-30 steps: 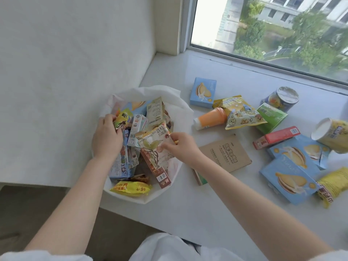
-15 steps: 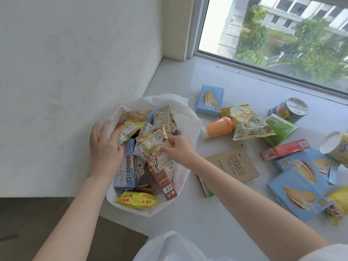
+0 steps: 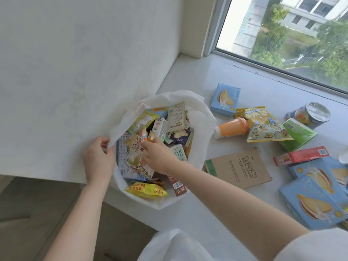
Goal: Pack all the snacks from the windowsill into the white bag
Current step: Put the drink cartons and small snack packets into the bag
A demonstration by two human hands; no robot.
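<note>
Two hands at white bag [image 3: 197, 117] near windowsill [image 3: 235, 213] left end: left hand [image 3: 98, 159] pinched bag rim, right hand [image 3: 157, 154] gripped snack packet [image 3: 138, 157] inside. Brown box [image 3: 239, 167] beside bag read "Smart safety socket".

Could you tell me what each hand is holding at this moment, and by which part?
The left hand grips the white bag by its left rim. The right hand pinches the pale illustrated snack packet near its top edge, inside the bag.
</note>
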